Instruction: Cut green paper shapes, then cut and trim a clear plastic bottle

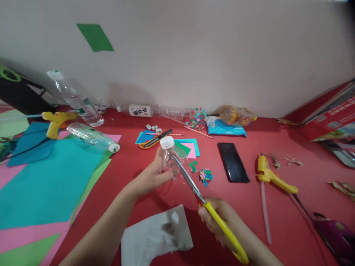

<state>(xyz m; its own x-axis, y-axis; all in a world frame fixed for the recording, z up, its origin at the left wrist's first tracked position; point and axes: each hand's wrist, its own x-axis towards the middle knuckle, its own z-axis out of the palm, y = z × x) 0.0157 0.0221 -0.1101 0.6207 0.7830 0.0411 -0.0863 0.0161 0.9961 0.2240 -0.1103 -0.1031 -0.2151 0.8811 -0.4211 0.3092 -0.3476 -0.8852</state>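
Note:
My left hand [155, 175] is closed around a clear plastic bottle [177, 159] with a white cap [167, 142], held upright above the table. My right hand [216, 221] grips yellow-handled scissors [223, 225], whose metal blades reach up and left to the bottle's front side. Whether the blades cut into the plastic I cannot tell. Part of the bottle's lower side is hard to make out. Below the hands lies a white sheet [158, 232] with a dark smudge. Star-shaped paper pieces [205, 175] lie just right of the bottle.
Behind the bottle are a yellow box cutter [155, 140] and small coloured papers. A black phone [233, 162] and a yellow glue gun [266, 170] lie to the right. Large coloured sheets [55, 184] and clear bottles [91, 136] cover the left. A wipes packet [226, 127] lies near the wall.

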